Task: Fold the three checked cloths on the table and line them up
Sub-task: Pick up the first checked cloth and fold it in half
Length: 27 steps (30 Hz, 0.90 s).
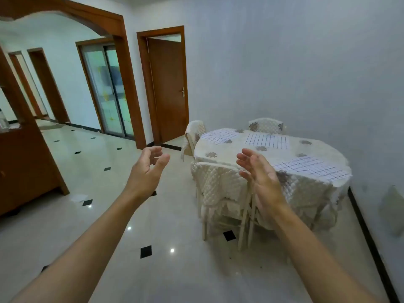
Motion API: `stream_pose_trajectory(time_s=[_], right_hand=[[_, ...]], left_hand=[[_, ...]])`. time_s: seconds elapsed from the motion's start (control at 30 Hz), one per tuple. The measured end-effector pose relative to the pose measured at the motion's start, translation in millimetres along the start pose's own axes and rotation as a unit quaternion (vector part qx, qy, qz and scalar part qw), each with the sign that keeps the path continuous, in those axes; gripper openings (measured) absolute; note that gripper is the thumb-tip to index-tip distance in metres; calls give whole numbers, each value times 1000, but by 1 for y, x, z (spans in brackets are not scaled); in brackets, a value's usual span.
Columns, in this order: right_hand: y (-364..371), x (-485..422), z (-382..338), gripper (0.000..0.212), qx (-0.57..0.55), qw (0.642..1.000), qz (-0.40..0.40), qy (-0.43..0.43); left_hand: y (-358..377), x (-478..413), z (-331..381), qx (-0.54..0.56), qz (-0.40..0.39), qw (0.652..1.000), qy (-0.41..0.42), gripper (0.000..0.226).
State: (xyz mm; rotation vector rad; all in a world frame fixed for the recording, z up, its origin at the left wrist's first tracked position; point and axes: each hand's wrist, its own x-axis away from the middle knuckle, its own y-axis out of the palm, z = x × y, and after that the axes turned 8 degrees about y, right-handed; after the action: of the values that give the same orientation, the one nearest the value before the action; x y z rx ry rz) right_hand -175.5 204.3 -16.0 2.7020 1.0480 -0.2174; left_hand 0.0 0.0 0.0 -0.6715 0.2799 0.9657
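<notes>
Nearest the camera, two bare forearms reached forward over the glossy pale floor (135, 215) with its small black diamond tiles. The left hand (146, 171) was raised in the air with its fingers loosely curled toward the thumb, holding nothing. The right hand (260, 173) was up beside it, palm turned inward and fingers nearly straight and spread, also holding nothing. Neither hand touched the table. Just past the right hand stood a chair (220, 186) in a cream quilted cover, pushed against the oval table (284, 153), which was draped in a cream cloth with grey flowers. On the tabletop lay the three checked cloths, all spread flat and unfolded, apart from one another: the right cloth (312, 167) at the near right edge, the middle cloth (267, 141) further back, and the left cloth (218, 136) toward the far left end. Two more covered chairs stood at the table's far sides. Beyond were a brown wooden door (168, 88) standing ajar and a sliding glass door (107, 88).
</notes>
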Motion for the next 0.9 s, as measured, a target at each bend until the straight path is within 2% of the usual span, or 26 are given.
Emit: stream_pose_trajectory(time_s=[0.17, 0.3, 0.4, 0.53, 0.67, 0.9], right_hand=[[4, -54, 10, 44, 9, 1000, -6, 15], [14, -97, 23, 47, 28, 1000, -8, 7], [31, -127, 35, 46, 32, 999, -7, 9], [65, -166, 55, 66, 34, 999, 2, 6], [104, -207, 73, 38, 39, 998, 42, 8], [172, -272, 94, 44, 55, 996, 64, 6]], left_hand=[[15, -48, -19, 4, -2, 1000, -8, 51], [17, -84, -43, 13, -2, 1000, -7, 63], [16, -115, -69, 24, -2, 1000, -11, 63], [7, -158, -120, 34, -2, 999, -12, 56], [-11, -210, -169, 45, -11, 999, -17, 50], [-36, -283, -237, 60, -32, 997, -22, 55]])
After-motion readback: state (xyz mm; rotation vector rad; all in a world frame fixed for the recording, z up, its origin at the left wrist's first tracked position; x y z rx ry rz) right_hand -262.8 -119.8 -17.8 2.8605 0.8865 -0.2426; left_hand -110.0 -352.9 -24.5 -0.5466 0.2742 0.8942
